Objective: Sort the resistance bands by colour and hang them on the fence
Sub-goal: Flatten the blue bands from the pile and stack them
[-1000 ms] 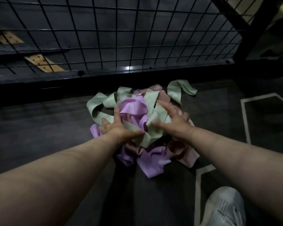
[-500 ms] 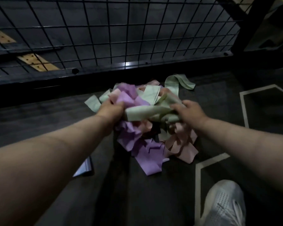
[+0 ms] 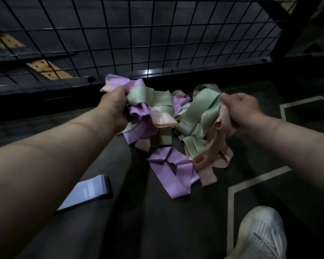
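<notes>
Within left hand, right hand: bunched bands.

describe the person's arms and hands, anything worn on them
Both are bare. The left hand and right hand have no gloves, and no rings show. The left forearm and right forearm show no sleeves, watch or wristband, though the light is dim.

We seem to be in a gym or training hall. Across the top of the frame runs a black wire-mesh fence. Below it lies a dark floor marked with pale lines at the right. Loop resistance bands are heaped at the centre, a white sports shoe sits lower right, and drilled wooden boards show upper left.
</notes>
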`<action>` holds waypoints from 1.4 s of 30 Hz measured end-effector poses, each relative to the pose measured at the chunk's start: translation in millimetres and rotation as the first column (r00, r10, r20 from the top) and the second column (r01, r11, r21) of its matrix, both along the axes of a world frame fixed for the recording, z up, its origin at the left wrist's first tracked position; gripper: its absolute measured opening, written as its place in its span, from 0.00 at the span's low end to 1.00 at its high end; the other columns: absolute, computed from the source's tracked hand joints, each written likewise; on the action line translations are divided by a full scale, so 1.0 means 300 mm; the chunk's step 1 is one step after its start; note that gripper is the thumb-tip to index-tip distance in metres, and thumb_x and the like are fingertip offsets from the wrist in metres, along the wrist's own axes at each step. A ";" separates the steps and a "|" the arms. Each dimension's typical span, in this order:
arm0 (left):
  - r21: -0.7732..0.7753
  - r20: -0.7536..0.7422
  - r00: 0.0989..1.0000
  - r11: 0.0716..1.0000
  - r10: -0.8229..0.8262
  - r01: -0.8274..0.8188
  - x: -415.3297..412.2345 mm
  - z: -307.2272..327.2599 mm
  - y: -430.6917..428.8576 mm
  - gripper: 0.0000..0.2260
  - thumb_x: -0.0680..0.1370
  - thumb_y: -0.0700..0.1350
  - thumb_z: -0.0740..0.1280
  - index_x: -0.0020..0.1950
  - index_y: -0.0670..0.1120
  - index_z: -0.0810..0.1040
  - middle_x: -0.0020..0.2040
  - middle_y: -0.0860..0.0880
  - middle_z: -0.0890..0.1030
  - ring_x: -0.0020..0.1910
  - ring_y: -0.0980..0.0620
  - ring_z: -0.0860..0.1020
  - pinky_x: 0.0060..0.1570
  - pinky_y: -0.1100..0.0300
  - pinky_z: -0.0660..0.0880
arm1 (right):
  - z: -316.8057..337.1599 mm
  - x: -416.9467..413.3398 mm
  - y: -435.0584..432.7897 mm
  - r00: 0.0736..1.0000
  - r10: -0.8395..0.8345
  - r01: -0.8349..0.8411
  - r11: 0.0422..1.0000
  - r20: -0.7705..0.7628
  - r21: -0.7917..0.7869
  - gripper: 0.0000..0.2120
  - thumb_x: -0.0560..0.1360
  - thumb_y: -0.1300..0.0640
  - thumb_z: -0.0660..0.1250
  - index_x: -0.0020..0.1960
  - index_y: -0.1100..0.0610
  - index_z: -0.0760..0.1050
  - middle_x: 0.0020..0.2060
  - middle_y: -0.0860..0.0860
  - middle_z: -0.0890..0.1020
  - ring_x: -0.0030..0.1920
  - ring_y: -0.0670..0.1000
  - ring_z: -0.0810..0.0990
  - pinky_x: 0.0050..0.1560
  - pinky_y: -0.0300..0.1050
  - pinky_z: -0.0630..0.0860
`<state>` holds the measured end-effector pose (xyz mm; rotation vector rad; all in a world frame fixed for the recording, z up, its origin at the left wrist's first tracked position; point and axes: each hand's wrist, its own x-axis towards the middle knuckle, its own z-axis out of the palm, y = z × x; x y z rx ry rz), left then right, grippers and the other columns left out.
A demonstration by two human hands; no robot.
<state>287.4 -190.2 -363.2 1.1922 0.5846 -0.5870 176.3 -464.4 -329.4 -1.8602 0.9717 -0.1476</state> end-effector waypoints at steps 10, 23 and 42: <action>0.458 0.279 0.882 0.860 -0.380 0.225 -0.141 -0.077 -0.003 0.15 0.69 0.39 0.70 0.53 0.52 0.81 0.45 0.45 0.83 0.41 0.44 0.83 0.35 0.55 0.81 | -0.076 -0.053 0.110 0.788 0.478 -0.517 0.856 -0.388 0.005 0.10 0.77 0.56 0.69 0.57 0.56 0.77 0.56 0.55 0.74 0.47 0.55 0.79 0.41 0.38 0.76; 0.768 0.022 -0.054 -0.017 -0.998 0.640 -0.371 -0.062 0.017 0.15 0.77 0.49 0.66 0.64 0.56 0.79 0.74 0.50 0.67 0.68 0.49 0.72 0.68 0.52 0.69 | -0.195 -0.069 0.261 0.412 0.675 -0.911 0.334 -0.612 -0.244 0.34 0.74 0.48 0.69 0.76 0.46 0.61 0.73 0.58 0.62 0.71 0.62 0.66 0.70 0.52 0.67; 0.901 -0.388 0.073 -0.362 -0.919 0.239 -0.419 -0.139 0.868 0.45 0.66 0.71 0.69 0.75 0.49 0.61 0.70 0.47 0.66 0.69 0.44 0.67 0.68 0.51 0.66 | -0.205 -0.061 0.945 -0.036 0.807 -0.953 -0.206 -0.590 -0.224 0.45 0.68 0.37 0.74 0.76 0.56 0.61 0.69 0.56 0.66 0.68 0.58 0.68 0.66 0.50 0.68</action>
